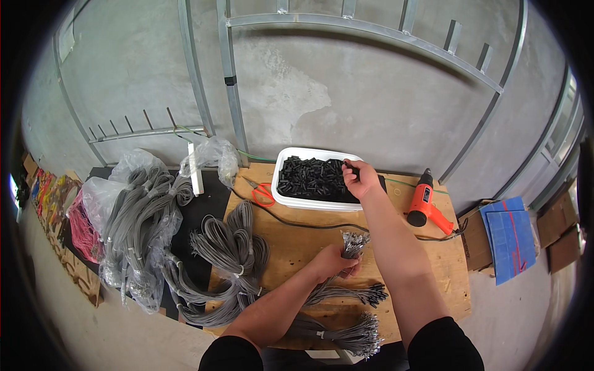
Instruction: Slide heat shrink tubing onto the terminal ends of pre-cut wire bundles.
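Observation:
My left hand (336,263) is closed around a bundle of grey cables (354,245), whose silvery ends stick up above the fingers. At the right end of a white tub (315,204), my right hand (361,179) is pinched over the heap of small black sleeves (312,177). A dark piece that looks like one of these sleeves shows at its fingertips. Below my left hand lies a cable bunch with black-sleeved ends (375,295). Nearer to me, another tied bundle (362,334) has bare silvery ends.
On the wooden table (297,247) are red-handled scissors (263,194) and an orange heat gun (423,204) with a dark cord. Coiled grey cables (232,244) and plastic-wrapped bundles (139,229) lie at left. Blue sheets (510,238) and cardboard boxes (560,226) stand to the right.

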`<state>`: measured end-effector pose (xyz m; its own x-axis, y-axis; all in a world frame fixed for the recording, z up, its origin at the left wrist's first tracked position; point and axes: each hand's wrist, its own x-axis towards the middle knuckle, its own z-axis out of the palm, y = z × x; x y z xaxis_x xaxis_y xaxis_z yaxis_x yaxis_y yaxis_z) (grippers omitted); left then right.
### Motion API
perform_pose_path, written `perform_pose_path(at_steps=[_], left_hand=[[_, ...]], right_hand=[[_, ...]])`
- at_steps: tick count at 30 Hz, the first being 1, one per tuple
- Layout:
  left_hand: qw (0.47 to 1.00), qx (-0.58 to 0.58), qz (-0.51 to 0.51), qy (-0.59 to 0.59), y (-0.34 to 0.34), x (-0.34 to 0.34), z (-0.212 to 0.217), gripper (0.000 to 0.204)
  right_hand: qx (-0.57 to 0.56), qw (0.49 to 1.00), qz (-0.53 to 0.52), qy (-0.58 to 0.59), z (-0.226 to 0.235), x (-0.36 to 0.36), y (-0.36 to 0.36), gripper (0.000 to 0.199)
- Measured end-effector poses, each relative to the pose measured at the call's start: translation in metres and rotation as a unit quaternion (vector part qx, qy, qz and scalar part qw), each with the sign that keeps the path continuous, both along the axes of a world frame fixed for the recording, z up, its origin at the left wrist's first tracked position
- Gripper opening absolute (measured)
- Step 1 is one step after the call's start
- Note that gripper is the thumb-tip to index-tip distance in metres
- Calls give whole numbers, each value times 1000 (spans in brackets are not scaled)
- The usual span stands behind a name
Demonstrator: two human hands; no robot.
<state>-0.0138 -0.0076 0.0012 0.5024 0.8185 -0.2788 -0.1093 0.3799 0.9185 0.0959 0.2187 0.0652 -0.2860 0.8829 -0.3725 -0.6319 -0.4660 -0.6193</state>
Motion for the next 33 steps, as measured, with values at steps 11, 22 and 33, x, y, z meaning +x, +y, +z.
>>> perform_pose_path(at_steps=[11,22,33], left_hand=[[998,42,48,6,6,0,-17,21],[998,-5,44,-34,4,0,-2,19],[999,-14,42,-16,2,4,3,21]], right_hand=[[58,984,114,125,19,69,-72,13],[47,980,137,-139,-47,131,-213,26],[206,931,101,-284,-62,116,-215,12]])
